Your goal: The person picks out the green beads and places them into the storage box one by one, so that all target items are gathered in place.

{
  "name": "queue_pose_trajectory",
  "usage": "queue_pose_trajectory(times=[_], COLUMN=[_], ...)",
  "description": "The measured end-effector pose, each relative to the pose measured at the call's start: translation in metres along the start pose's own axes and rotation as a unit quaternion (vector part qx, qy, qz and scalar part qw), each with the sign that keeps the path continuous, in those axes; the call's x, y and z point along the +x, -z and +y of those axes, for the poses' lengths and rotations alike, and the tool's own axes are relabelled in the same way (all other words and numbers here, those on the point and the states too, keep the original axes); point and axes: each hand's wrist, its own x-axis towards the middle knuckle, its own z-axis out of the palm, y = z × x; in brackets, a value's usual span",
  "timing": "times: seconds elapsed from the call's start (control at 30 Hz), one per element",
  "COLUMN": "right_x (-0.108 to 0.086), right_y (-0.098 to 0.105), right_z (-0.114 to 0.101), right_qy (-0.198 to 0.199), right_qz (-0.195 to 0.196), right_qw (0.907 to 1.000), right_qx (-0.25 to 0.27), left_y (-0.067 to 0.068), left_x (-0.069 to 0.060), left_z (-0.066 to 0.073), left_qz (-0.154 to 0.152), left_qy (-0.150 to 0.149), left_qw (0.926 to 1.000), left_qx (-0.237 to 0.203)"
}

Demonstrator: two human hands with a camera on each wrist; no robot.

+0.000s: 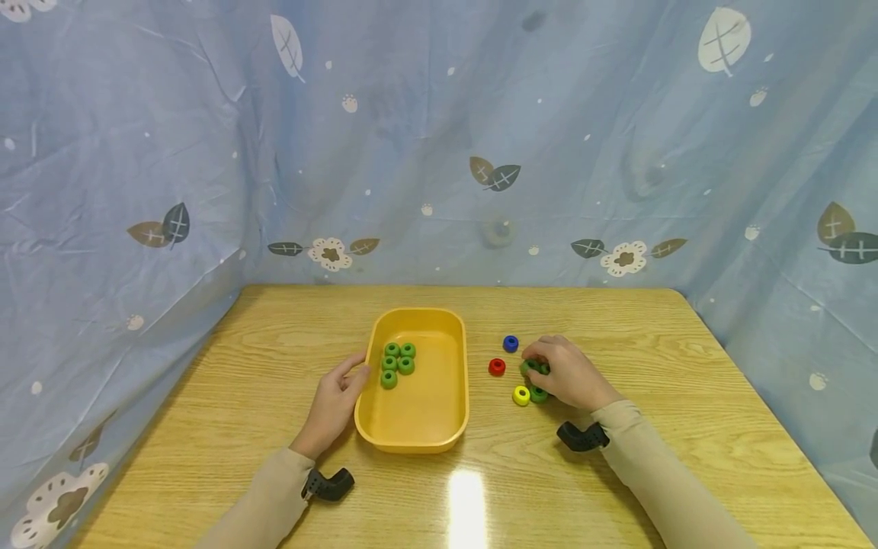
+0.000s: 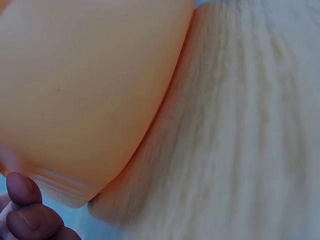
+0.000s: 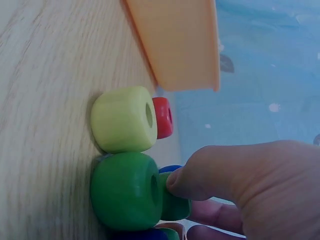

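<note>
A yellow tray (image 1: 432, 412) holds several green beads (image 1: 389, 364) toward its left side. My left hand (image 1: 334, 404) rests on the tray's left rim; the left wrist view shows its fingers (image 2: 34, 220) by the tray wall (image 2: 95, 90). My right hand (image 1: 568, 374) pinches a green bead (image 1: 530, 367) between thumb and fingers; the right wrist view shows the thumb of that hand (image 3: 240, 185) against the bead (image 3: 174, 200). Beside it are another green bead (image 3: 126, 191), a yellow bead (image 3: 124, 120) and a red bead (image 3: 162, 117). A blue bead (image 1: 511, 344) lies farther back.
The wooden table (image 1: 288, 328) extends on both sides of the tray. A patterned blue cloth (image 1: 411, 152) hangs behind the table and along its sides. More beads lie partly hidden under my right hand.
</note>
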Motion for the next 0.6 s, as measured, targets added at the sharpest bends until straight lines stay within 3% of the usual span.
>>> queue_pose_trajectory(times=[0.2, 0.37, 0.6], right_x=[-0.002, -0.004, -0.004], right_y=[0.002, 0.002, 0.008], right_z=[-0.001, -0.001, -0.003], right_qy=[0.000, 0.004, 0.010], right_qz=[0.009, 0.017, 0.021], right_qw=[0.9999, 0.9996, 0.9989], right_qx=[0.015, 0.024, 0.041], left_y=[-0.003, -0.003, -0.001], left_x=[-0.004, -0.008, -0.018], left_z=[0.001, 0.001, 0.003], left_qz=[0.002, -0.010, -0.049], left_qy=[0.004, 0.014, -0.025], left_qw=[1.0000, 0.9992, 0.9962], left_qx=[0.003, -0.036, -0.068])
